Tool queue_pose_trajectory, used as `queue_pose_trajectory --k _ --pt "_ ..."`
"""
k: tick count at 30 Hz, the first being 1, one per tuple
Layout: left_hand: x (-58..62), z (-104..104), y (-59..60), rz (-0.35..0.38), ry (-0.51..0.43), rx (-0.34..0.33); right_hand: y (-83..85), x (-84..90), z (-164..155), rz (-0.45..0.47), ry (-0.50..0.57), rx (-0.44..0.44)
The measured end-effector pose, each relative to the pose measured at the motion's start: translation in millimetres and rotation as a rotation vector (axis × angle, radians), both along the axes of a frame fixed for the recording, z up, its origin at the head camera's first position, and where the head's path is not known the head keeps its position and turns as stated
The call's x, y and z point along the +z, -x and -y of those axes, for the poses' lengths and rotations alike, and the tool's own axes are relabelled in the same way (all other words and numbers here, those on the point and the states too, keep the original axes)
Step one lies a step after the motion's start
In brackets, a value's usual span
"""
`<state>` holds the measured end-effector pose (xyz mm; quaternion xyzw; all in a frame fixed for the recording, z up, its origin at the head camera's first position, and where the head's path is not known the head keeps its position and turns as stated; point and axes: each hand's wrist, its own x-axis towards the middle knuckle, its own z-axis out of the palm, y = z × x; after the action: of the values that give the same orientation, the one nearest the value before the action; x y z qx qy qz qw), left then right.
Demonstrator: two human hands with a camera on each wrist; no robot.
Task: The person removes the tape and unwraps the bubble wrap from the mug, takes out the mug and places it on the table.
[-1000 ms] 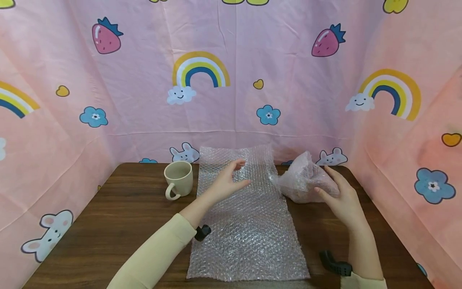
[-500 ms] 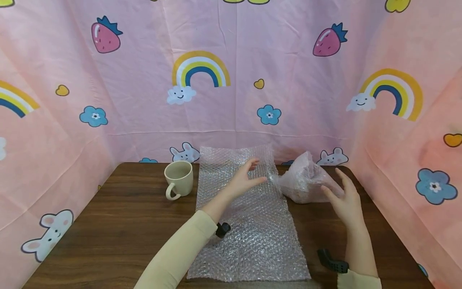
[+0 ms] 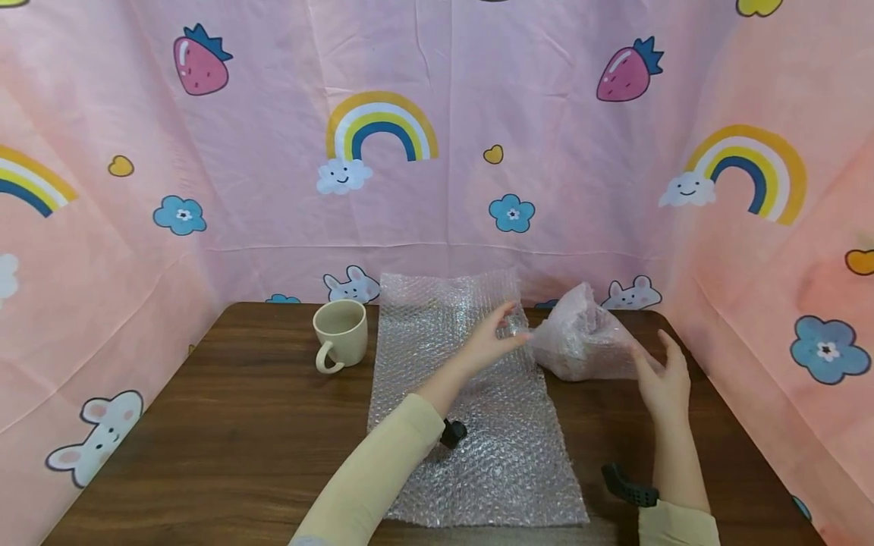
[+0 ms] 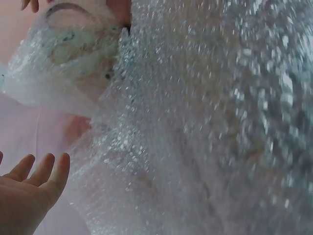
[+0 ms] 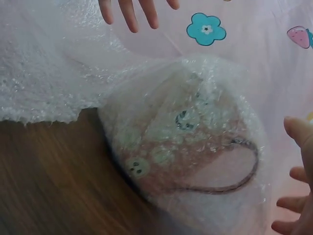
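Note:
A bubble-wrapped bundle [image 3: 580, 345] lies at the back right of the table. Through the film, the right wrist view shows a patterned pinkish thing with panda faces and a dark-edged loop [image 5: 254, 161]. My left hand [image 3: 486, 347] hovers over the flat bubble wrap sheet [image 3: 492, 455], fingers spread, by the bundle's left end; the head view does not settle whether it touches. My right hand [image 3: 665, 383] stands at the bundle's right end, thumb near the film and fingers parted. The right wrist view shows a gap between that hand and the bundle. Neither hand holds anything.
A cream mug [image 3: 341, 334] stands upright left of the sheet, its handle toward the front. The dark wooden table [image 3: 239, 447] is walled by a pink printed cloth [image 3: 273, 205] at the back and sides. The sheet's far end reaches the back cloth.
My left hand has moved right across the sheet to the bundle's left end. My right hand has drawn slightly right and down from the bundle. The mug and sheet stay put.

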<state>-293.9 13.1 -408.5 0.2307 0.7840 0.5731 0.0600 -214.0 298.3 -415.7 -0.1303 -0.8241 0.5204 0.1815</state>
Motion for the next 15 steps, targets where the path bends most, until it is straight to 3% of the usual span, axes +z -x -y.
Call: queue_pose_trajectory --k 8,15 --pt "-6.8 -22.5 1.6 0.076 -0.005 0.010 6.5 -15.0 0.3 -0.020 0.081 -0.123" --pt "-13.8 -39.3 0.3 0.094 0.001 0.015 11.1 -22.8 1.1 0.032 0.312 -0.206"
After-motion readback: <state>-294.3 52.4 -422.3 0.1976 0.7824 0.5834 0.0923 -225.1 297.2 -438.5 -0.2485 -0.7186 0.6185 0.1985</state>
